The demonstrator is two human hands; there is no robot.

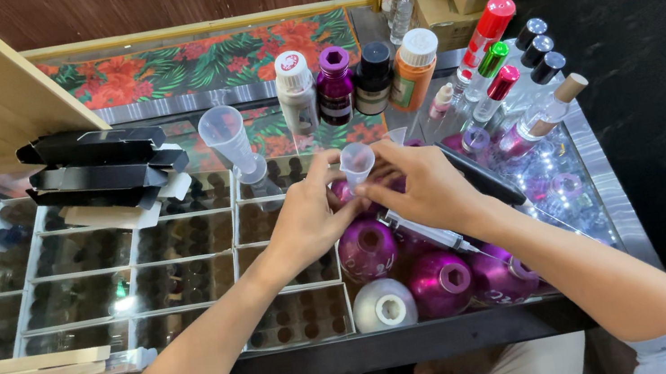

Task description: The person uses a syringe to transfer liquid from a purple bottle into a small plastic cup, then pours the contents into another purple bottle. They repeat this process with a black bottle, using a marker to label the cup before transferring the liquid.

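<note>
My left hand point(306, 214) and my right hand point(424, 185) meet over a glass counter point(608, 193). Between their fingertips stands a small clear plastic funnel point(356, 163), its spout going down into a small purple bottle point(343, 192) that the left hand grips. The right hand's fingers pinch the funnel's rim. A syringe point(432, 233) lies under the right wrist, across several round magenta metal bottles point(439, 282). A silver bottle point(384, 304) sits at the front of that group.
Behind the hands stand a clear measuring cup point(226, 137), a white, a purple, a black and an orange bottle point(414, 68), and several glass perfume bottles point(510, 105) at the right. Black folded boxes point(102, 168) lie left, above trays of small vials point(137, 267).
</note>
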